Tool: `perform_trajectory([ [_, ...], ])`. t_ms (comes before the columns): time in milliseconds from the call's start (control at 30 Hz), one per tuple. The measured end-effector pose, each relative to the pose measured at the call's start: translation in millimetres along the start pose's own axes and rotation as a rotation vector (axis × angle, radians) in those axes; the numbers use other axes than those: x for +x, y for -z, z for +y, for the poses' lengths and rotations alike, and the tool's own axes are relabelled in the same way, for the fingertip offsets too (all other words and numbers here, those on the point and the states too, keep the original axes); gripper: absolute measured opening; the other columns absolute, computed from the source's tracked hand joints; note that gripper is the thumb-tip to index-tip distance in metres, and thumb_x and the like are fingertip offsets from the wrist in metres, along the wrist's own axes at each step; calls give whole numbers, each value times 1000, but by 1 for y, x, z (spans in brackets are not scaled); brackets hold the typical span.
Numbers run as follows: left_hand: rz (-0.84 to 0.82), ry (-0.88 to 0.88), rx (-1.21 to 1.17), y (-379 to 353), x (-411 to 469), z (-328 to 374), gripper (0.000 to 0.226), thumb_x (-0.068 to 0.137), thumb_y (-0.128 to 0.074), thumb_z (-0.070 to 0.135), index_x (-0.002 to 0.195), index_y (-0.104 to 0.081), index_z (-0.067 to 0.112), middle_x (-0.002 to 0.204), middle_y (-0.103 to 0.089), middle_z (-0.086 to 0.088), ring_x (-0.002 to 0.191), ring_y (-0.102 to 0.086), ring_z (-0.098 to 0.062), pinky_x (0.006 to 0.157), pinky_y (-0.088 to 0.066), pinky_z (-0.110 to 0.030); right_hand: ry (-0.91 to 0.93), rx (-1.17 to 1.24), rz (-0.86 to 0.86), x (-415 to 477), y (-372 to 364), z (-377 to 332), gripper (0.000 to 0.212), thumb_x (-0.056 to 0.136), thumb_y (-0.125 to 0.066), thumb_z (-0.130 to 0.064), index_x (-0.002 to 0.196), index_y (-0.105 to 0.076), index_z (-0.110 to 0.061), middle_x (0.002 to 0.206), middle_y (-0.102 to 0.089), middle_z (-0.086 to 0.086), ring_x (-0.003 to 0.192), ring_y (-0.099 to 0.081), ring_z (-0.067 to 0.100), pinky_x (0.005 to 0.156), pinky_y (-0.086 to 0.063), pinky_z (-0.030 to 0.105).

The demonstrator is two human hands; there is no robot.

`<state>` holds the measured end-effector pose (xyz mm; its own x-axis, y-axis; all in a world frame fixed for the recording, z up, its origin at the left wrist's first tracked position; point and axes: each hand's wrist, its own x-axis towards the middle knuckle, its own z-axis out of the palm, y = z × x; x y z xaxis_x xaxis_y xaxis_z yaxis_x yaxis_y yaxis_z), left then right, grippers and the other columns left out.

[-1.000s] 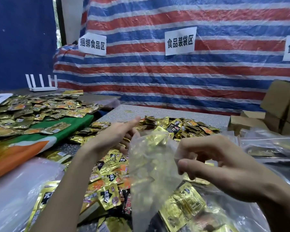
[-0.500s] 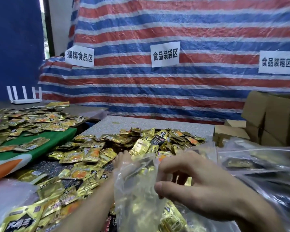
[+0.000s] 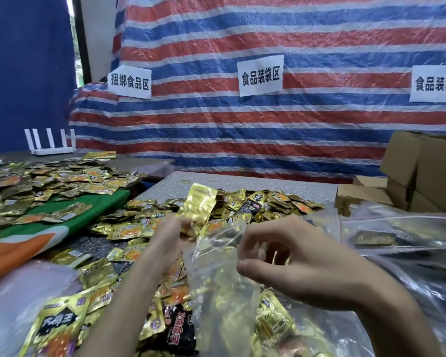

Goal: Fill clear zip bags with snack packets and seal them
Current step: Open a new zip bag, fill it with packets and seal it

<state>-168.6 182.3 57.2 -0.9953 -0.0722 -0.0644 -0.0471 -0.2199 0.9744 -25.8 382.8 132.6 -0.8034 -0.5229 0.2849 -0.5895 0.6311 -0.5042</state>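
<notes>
While the left hand (image 3: 169, 237) pinches a gold packet (image 3: 198, 208) just above the bag (image 3: 218, 284), the right hand (image 3: 307, 264) pinches its rim; if that limp mouth sags shut, the packet may snag and drop onto the tabletop (image 3: 242, 180).

Bare table strip (image 3: 268, 182) beyond the packet heap (image 3: 281, 202); cardboard boxes (image 3: 428, 171) and piled clear bags (image 3: 397, 233) at right.

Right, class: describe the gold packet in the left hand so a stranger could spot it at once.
Below the middle white sign on the striped tarp, a grey table carries a heap of packets. In front, the left hand grips the gold packet beside the clear bag. It alone stands raised above the heap.
</notes>
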Motion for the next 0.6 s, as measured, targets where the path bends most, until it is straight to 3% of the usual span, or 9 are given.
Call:
perform_trajectory([
  [67,-98,-40,-148,9,-8,17,17,99,-46,-1,113,-52,-6,97,-60,-19,86,-60,-26,66,-59,-33,7,-25,-14,1,-3,-2,13,90,-67,-38,85,-68,-26,78,-66,-8,65,-60,2,56,-44,16],
  [133,-111,-163,-235,25,-18,40,22,93,-54,2,115,-54,-2,106,-63,-19,92,-65,-31,66,-60,-40,14,-42,-37,2,-7,-5,15,89,-67,-42,85,-69,-28,81,-66,-13,67,-60,0,57,-43,14],
  [267,-123,-456,-119,45,-59,77,35,76,-69,20,107,-58,9,94,-72,-5,88,-69,-25,63,-60,-32,33,-16,-56,3,-9,-8,16,89,-67,-44,85,-71,-29,81,-67,-16,66,-59,1,54,-43,15],
  [367,-149,-573,3,52,-91,93,37,69,-76,23,103,-66,13,88,-74,1,80,-71,-16,67,-59,-29,53,26,-28,2,-7,-8,14,89,-69,-38,83,-72,-27,78,-67,-13,64,-60,8,54,-46,21],
  [433,-148,-592,110,52,-106,100,30,67,-77,18,96,-72,17,87,-75,0,78,-71,-15,67,-59,-30,68,30,-8,1,-5,-9,14,89,-68,-39,83,-72,-27,79,-68,-13,67,-62,12,56,-48,22],
  [600,-42,-508,342,41,-115,99,18,75,-74,6,92,-71,11,71,-74,-3,59,-66,-15,48,-51,-22,107,76,71,-1,-3,-12,17,86,-67,-42,82,-74,-27,79,-70,-6,72,-65,14,63,-53,32],
])
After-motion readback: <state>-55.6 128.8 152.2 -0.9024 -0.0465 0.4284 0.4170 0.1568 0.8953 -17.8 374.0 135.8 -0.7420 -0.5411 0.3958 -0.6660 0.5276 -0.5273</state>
